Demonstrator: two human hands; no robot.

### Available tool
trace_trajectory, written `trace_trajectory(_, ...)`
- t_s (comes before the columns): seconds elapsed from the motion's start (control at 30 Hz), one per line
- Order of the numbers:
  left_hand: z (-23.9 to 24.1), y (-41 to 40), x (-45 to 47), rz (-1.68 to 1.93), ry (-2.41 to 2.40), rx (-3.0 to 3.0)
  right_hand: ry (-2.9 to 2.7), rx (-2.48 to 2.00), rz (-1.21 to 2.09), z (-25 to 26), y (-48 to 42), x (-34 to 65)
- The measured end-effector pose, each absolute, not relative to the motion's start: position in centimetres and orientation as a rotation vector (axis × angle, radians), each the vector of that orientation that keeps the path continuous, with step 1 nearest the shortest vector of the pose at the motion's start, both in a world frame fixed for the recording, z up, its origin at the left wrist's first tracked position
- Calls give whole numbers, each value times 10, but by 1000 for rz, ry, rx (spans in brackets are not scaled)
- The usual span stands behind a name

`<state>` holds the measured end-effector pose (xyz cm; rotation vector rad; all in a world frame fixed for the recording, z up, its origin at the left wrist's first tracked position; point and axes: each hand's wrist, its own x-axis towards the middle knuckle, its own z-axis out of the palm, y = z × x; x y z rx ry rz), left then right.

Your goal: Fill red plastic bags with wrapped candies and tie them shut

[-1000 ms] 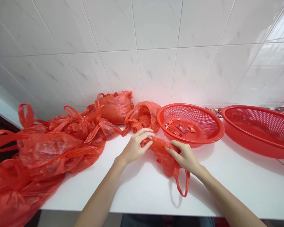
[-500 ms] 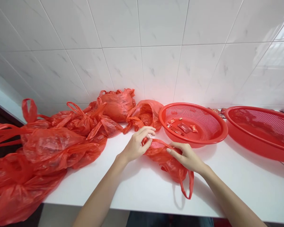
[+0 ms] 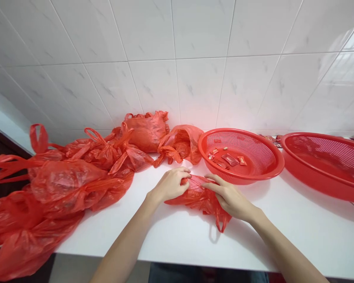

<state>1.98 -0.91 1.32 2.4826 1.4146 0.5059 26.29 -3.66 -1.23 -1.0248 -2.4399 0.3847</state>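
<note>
A thin red plastic bag (image 3: 191, 199) lies crumpled on the white table in front of me, one loop handle hanging toward the front edge. My left hand (image 3: 172, 184) grips its left end with the fingers curled in. At the bag's right side, my right hand (image 3: 228, 196) has its fingers on the upper edge, with thumb and fingers closed on the plastic. Just behind my right hand stands a red mesh basket (image 3: 268, 167) holding several small wrapped sweets (image 3: 230, 159). Whatever lies inside the bag is hidden.
Filled red bags (image 3: 66, 181) are heaped along the left of the white table (image 3: 112, 236). A slack red bag (image 3: 184, 137) lies by the tiled wall (image 3: 200, 90). Another red basket (image 3: 318, 184) stands at the right, with wrapped packets (image 3: 271, 140) behind the baskets.
The bag's left end has spread toward the front left, and its hanging handle has drawn up and left. My left hand has moved slightly down and closed more; my right hand has shifted slightly.
</note>
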Motion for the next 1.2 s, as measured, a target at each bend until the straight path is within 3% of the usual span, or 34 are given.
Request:
trace_trajectory(0.17,13,-14,26,462,1493,2512,-2471,-1035,334,-16,-37,258)
trace_trajectory(0.4,9,-7,14,678,1776,2311,-2580,-1072,411,-5,-47,252)
trace_trajectory(0.7,10,1,-3,990,1857,2075,-2495,-1256,99,-13,-42,259)
trace_trajectory(0.9,7,-4,10,775,1622,2140,-2363,-840,24,-15,-45,255)
trace_trajectory(1.2,12,-10,14,383,1763,2193,-2513,-1384,265,-20,-43,245)
